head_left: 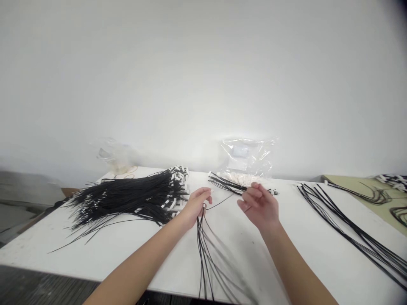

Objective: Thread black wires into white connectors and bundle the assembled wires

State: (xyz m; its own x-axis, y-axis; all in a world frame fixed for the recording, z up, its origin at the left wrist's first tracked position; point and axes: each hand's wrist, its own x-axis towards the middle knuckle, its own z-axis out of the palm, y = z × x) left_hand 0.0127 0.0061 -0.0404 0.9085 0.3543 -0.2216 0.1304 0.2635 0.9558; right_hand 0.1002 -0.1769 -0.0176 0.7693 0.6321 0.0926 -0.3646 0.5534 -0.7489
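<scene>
My left hand (197, 205) is closed in a pinch on a small white connector (204, 206), mostly hidden by the fingers. Several thin black wires (200, 237) hang from it toward the table's front edge. One single wire (219, 203) bends out of the connector to the right and runs up toward my right hand (261, 207). That hand is raised over the table with fingers loosely curled and the thumb apart; nothing shows between them. Just behind it lies a small bundle of black wires (224, 185) with white connectors.
A large pile of black wires (127, 197) with white ends covers the left of the white table (178, 271). At the back stands a clear bag (246, 159) of small white pieces. Long wires (343, 224) lie on the right, beside a green mat (352, 186).
</scene>
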